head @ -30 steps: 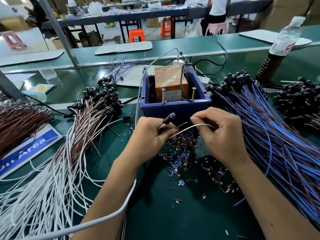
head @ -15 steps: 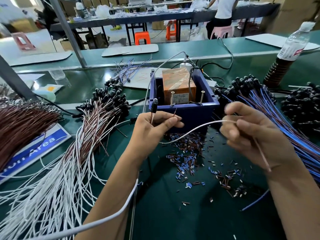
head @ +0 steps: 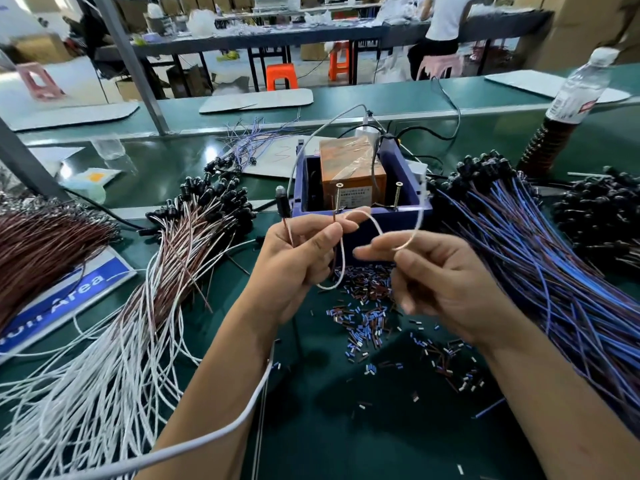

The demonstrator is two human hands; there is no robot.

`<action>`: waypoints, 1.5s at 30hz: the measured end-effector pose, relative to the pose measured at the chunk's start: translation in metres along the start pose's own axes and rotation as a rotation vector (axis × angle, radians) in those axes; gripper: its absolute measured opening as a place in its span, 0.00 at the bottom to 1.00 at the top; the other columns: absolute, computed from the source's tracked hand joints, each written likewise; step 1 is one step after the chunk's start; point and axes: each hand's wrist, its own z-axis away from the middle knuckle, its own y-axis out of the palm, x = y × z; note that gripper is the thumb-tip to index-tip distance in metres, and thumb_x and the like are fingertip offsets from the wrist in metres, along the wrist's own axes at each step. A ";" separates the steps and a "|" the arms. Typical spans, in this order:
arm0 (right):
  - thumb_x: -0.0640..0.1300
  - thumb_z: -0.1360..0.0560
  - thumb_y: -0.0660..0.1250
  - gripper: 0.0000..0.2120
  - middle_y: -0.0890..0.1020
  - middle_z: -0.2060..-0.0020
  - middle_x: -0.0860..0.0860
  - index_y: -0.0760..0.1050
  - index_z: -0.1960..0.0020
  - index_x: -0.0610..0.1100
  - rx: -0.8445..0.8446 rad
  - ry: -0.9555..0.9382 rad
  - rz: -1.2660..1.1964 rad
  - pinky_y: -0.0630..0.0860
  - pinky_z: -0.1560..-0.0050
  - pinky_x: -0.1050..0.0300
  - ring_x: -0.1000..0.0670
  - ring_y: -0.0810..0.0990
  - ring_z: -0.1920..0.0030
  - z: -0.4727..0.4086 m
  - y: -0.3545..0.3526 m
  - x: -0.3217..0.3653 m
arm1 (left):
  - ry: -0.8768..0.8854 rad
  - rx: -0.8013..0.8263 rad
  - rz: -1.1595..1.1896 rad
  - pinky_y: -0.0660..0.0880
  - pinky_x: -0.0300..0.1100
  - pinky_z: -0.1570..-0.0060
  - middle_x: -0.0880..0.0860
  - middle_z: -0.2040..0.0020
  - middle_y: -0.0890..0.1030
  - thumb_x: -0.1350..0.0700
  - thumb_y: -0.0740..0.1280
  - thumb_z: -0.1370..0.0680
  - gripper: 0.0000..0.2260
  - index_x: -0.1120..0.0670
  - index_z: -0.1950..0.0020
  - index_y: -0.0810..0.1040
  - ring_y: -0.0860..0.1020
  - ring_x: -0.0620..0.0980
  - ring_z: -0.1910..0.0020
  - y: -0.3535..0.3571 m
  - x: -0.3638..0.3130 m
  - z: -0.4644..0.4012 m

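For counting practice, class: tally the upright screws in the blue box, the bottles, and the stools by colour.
Upright screws: 2
Bottle: 1
Orange stools: 2
Pink stools: 2
Total: 7

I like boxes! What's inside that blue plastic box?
An orange tape-wrapped block sits in the blue plastic box, with two upright metal screws. Its walls hide the floor.

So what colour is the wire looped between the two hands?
The wire is white, its tip black; head view shows it best.
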 end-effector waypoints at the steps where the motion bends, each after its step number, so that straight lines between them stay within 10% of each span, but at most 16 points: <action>1: 0.48 0.19 0.68 0.09 0.87 0.43 0.42 0.83 0.42 0.47 0.006 0.013 0.049 0.63 0.77 0.67 0.52 0.77 0.76 0.000 0.003 -0.003 | 0.008 0.020 -0.008 0.58 0.30 0.78 0.65 0.35 0.79 0.60 0.66 0.20 0.09 0.57 0.51 0.86 0.58 0.38 0.78 0.000 -0.001 0.001; 10: 0.45 0.15 0.60 0.11 0.88 0.57 0.39 0.77 0.52 0.43 0.120 0.182 0.165 0.64 0.77 0.65 0.50 0.71 0.80 -0.002 0.019 -0.010 | -0.039 0.068 -0.087 0.54 0.34 0.77 0.60 0.35 0.82 0.60 0.68 0.20 0.07 0.57 0.51 0.87 0.56 0.40 0.77 0.002 -0.002 0.003; 15: 0.45 0.16 0.62 0.11 0.88 0.60 0.43 0.82 0.50 0.41 0.101 0.184 0.282 0.67 0.76 0.64 0.50 0.71 0.79 -0.001 0.024 -0.012 | -0.051 -0.070 -0.199 0.53 0.36 0.76 0.47 0.75 0.74 0.58 0.70 0.22 0.08 0.60 0.50 0.87 0.56 0.43 0.78 0.005 0.008 -0.001; 21: 0.45 0.17 0.64 0.11 0.86 0.66 0.44 0.84 0.51 0.43 0.101 0.194 0.319 0.66 0.77 0.62 0.50 0.69 0.79 0.001 0.023 -0.011 | -0.103 -0.003 -0.200 0.55 0.36 0.77 0.58 0.42 0.86 0.58 0.69 0.21 0.07 0.59 0.50 0.86 0.56 0.43 0.77 0.001 0.003 0.000; 30: 0.46 0.19 0.68 0.10 0.86 0.63 0.41 0.86 0.47 0.42 0.175 0.275 0.220 0.64 0.77 0.64 0.53 0.69 0.79 0.002 0.009 -0.002 | -0.173 0.063 -0.117 0.59 0.30 0.77 0.47 0.68 0.83 0.57 0.64 0.19 0.13 0.68 0.46 0.78 0.60 0.38 0.77 0.000 0.002 0.002; 36: 0.55 0.22 0.67 0.18 0.84 0.62 0.43 0.84 0.45 0.41 -0.220 0.204 -0.064 0.54 0.76 0.63 0.54 0.70 0.77 -0.005 0.001 -0.004 | -0.305 0.088 -0.006 0.59 0.28 0.78 0.54 0.62 0.85 0.58 0.67 0.21 0.09 0.61 0.55 0.84 0.59 0.37 0.77 -0.002 0.007 0.001; 45: 0.49 0.21 0.70 0.09 0.82 0.68 0.46 0.83 0.57 0.47 -0.352 0.044 0.087 0.63 0.79 0.66 0.54 0.70 0.78 -0.006 0.008 -0.010 | -0.345 0.216 -0.065 0.58 0.28 0.77 0.49 0.66 0.83 0.60 0.63 0.18 0.11 0.64 0.52 0.82 0.60 0.37 0.77 -0.001 0.010 0.002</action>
